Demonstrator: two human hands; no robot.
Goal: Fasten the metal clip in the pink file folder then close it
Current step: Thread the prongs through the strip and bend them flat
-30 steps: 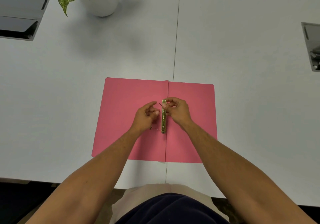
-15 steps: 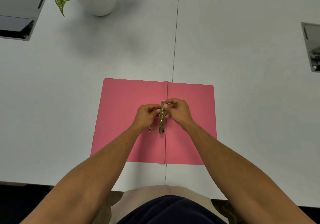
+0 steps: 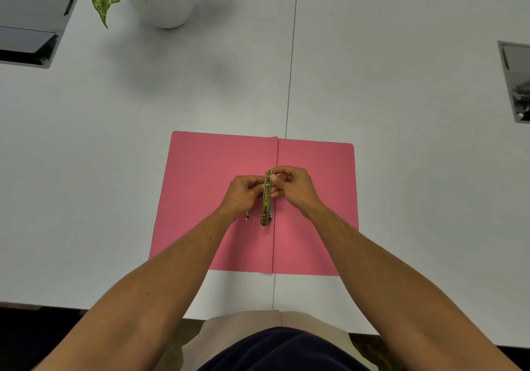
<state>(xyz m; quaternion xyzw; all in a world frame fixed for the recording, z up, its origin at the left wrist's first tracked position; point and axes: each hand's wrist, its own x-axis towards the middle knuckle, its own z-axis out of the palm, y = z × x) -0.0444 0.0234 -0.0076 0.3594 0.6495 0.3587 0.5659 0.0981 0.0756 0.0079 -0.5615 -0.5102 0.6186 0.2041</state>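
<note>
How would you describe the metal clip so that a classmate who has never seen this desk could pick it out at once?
Start at the open pink folder lying flat on the white table, nearest the person. Run along its centre fold to where the left hand and right hand meet. The metal clip is the narrow brass strip between them, the only shiny golden thing on the pink card.

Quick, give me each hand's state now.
Left hand: closed, fingers pinching the metal clip.
Right hand: closed, fingertips pinching the same clip's upper end.
</note>
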